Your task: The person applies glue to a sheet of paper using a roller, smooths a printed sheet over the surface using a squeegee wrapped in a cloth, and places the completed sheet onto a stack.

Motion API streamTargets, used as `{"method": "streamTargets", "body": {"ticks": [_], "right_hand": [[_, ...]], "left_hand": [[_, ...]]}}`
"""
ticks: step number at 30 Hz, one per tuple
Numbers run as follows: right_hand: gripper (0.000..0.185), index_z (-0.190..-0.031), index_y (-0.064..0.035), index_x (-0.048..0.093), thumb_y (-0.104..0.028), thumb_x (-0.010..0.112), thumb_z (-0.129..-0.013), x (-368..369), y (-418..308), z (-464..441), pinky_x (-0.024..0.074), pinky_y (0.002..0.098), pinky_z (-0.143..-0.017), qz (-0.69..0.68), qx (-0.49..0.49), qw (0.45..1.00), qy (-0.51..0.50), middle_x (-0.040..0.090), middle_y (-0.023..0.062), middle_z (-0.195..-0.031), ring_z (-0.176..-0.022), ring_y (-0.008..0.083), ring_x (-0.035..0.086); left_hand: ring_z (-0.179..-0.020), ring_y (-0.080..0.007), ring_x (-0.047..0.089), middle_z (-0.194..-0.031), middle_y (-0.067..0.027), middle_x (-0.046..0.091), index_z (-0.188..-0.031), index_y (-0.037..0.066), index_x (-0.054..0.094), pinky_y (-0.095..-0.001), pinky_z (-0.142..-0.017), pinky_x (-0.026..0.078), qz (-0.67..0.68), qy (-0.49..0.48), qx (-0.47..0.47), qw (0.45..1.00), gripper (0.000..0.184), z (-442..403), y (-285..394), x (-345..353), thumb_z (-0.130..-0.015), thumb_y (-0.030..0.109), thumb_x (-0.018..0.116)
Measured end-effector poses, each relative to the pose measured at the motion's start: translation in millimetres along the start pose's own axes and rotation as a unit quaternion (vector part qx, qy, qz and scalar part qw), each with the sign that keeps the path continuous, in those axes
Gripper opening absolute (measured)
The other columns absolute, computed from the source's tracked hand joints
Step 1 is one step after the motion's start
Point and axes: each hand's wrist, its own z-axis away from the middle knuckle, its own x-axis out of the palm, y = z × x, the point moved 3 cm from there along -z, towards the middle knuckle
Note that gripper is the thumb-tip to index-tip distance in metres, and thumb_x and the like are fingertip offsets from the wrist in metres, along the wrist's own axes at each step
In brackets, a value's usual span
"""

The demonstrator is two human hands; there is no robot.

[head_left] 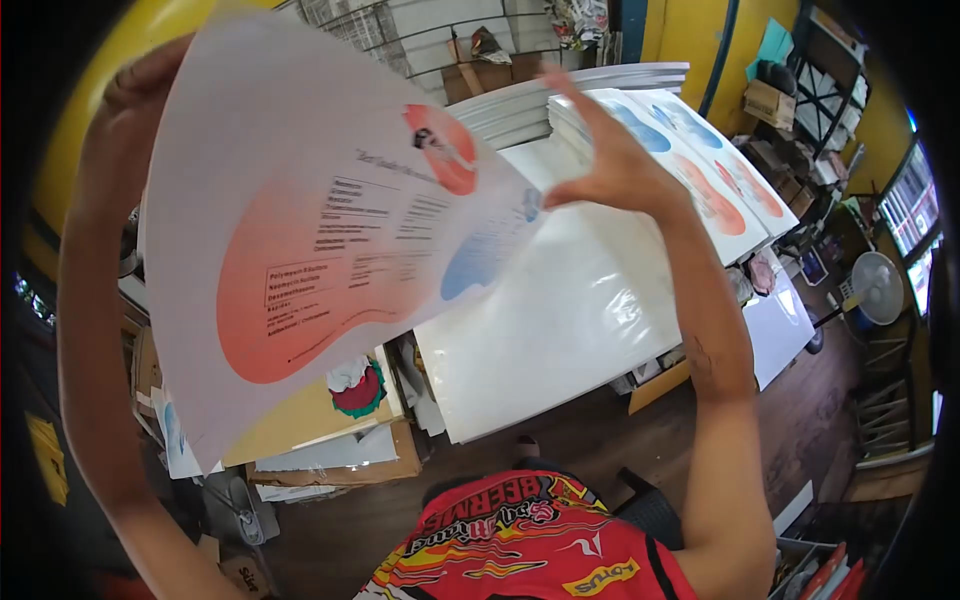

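Note:
A large printed sheet [330,250] with red and blue blobs and dark text is lifted and curved at the left. My left hand [145,80] grips its upper left edge; part of that hand is hidden behind the paper. Near the sheet's right end, my right hand [625,160] is open, thumb and fingers spread wide. Its thumb tip comes close to the paper; whether they touch I cannot tell. Beneath the right arm lies a broad stack covered by a glossy white sheet [560,300].
Stacked printed sheets [700,165] lie at the back right, with curved white sheets [620,80] behind. Left of the glossy stack, a rolled cloth [357,390] rests on a tan board. A fan [877,288] stands at the far right.

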Motion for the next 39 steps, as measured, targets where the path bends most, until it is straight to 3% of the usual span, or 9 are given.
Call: {"method": "streamTargets", "body": {"ticks": [2, 3, 7, 11, 21, 27, 30, 34, 39], "right_hand": [[0.07, -0.137, -0.0062, 0.058, -0.023, 0.086, -0.075, 19, 4, -30, 0.0445, 0.0342, -0.103, -0.097, -0.012, 0.991, -0.093, 0.064, 0.0145, -0.133, -0.121, 0.0251, 0.059], [0.029, -0.111, -0.0029, 0.073, -0.011, 0.077, -0.083, 21, 4, -36, 0.0514, 0.0298, -0.082, -0.184, 0.066, 0.966, -0.169, 0.076, 0.0136, -0.101, -0.087, 0.0171, 0.066], [0.016, -0.102, 0.0007, 0.072, -0.004, 0.069, -0.087, 30, 12, -51, 0.0498, 0.027, -0.066, -0.14, -0.027, 0.989, -0.034, 0.073, 0.0143, -0.082, -0.067, 0.0124, 0.059], [0.014, -0.099, -0.0026, 0.074, -0.002, 0.065, -0.087, 57, 2, -69, 0.05, 0.0286, -0.063, -0.17, -0.049, 0.983, -0.055, 0.073, 0.0153, -0.082, -0.065, 0.0147, 0.063], [0.018, -0.095, -0.0041, 0.074, 0.007, 0.068, -0.081, 70, 1, -56, 0.0575, 0.0325, -0.069, 0.121, -0.275, 0.904, 0.302, 0.074, 0.0142, -0.087, -0.076, 0.0286, 0.072], [0.029, -0.1, -0.0016, 0.073, 0.012, 0.062, -0.077, 142, 83, 95, 0.056, 0.042, -0.089, 0.05, -0.14, 0.981, 0.126, 0.073, 0.0138, -0.1, -0.097, 0.034, 0.07], [0.039, -0.113, -0.0044, 0.071, 0.008, 0.059, -0.078, 180, 139, 185, 0.0486, 0.0482, -0.1, 0.098, -0.009, 0.995, -0.016, 0.067, 0.015, -0.121, -0.114, 0.0346, 0.062], [0.048, -0.129, -0.0071, 0.063, 0.0, 0.057, -0.082, 214, 169, 288, 0.0314, 0.0538, -0.114, 0.261, 0.189, 0.902, -0.287, 0.055, 0.0154, -0.14, -0.13, 0.0371, 0.049], [0.04, -0.122, -0.0031, 0.065, -0.003, 0.063, -0.082, 234, 125, 318, 0.0378, 0.0501, -0.107, 0.152, 0.238, 0.939, -0.195, 0.062, 0.0174, -0.129, -0.12, 0.0357, 0.056]], "left_hand": [[-0.092, -0.0154, 0.067, -0.105, -0.0061, 0.072, -0.12, 0.0, 0.068, -0.0301, -0.084, 0.053, -0.018, 0.005, 0.008, 1.0, 0.033, -5, 15, 0, -0.089, 0.009, 0.06], [-0.092, -0.0159, 0.067, -0.105, -0.0063, 0.072, -0.119, 0.001, 0.068, -0.0308, -0.085, 0.053, -0.044, 0.012, 0.01, 0.999, 0.033, -3, 19, -2, -0.088, 0.009, 0.06], [-0.092, -0.0176, 0.068, -0.104, -0.0068, 0.072, -0.117, 0.002, 0.069, -0.0335, -0.087, 0.053, -0.175, 0.042, 0.0, 0.984, 0.031, 13, 25, -9, -0.087, 0.007, 0.061], [-0.091, -0.0194, 0.069, -0.104, -0.0074, 0.073, -0.114, 0.003, 0.071, -0.0361, -0.09, 0.052, -0.299, 0.062, -0.003, 0.952, 0.03, 36, 33, -17, -0.086, 0.006, 0.062], [-0.09, -0.0239, 0.07, -0.102, -0.0088, 0.073, -0.108, 0.005, 0.074, -0.0429, -0.096, 0.051, -0.468, 0.082, 0.087, 0.876, 0.027, 110, 66, 44, -0.082, 0.003, 0.064], [-0.091, -0.0228, 0.07, -0.101, -0.0045, 0.074, -0.1, 0.008, 0.075, -0.0492, -0.099, 0.049, -0.254, -0.03, 0.074, 0.964, 0.02, 207, 33, 253, -0.082, 0.011, 0.067], [-0.103, -0.0186, 0.062, -0.121, -0.0032, 0.066, -0.113, 0.01, 0.069, -0.0491, -0.105, 0.04, -0.127, -0.089, 0.04, 0.987, 0.035, 249, -1, 383, -0.08, 0.02, 0.066], [-0.1, -0.0216, 0.066, -0.123, -0.0035, 0.067, -0.116, 0.013, 0.068, -0.0504, -0.103, 0.039, 0.019, -0.149, -0.113, 0.982, 0.035, 292, -36, 465, -0.081, 0.019, 0.072], [-0.09, -0.0326, 0.068, -0.099, -0.0164, 0.071, -0.107, 0.007, 0.072, -0.0419, -0.092, 0.048, -0.048, 0.018, -0.504, 0.862, 0.031, 372, -133, 407, -0.081, 0.024, 0.074]]}}
